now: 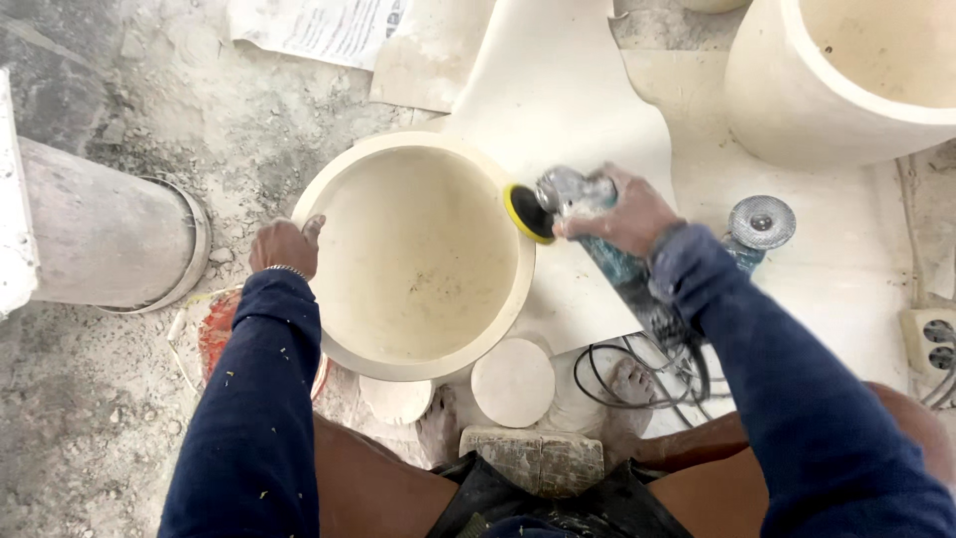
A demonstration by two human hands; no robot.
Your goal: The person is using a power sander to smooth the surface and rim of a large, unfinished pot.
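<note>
While you sit low with a stone block [533,460] between your knees and two pale round discs [513,383] lying just beyond it, your left hand [284,245] rests with fingers curled over the left rim of the cream stone bowl [418,254] on the dusty floor [90,418]. Your right hand [627,214] is wrapped tight around the body of a teal angle grinder [597,234], whose yellow-edged pad [526,213] touches the bowl's right rim. Farther off lie a second grinder [759,227] by your right sleeve, a grey pipe [110,234] at left, and a bigger cream vessel [827,90] at the far right.
</note>
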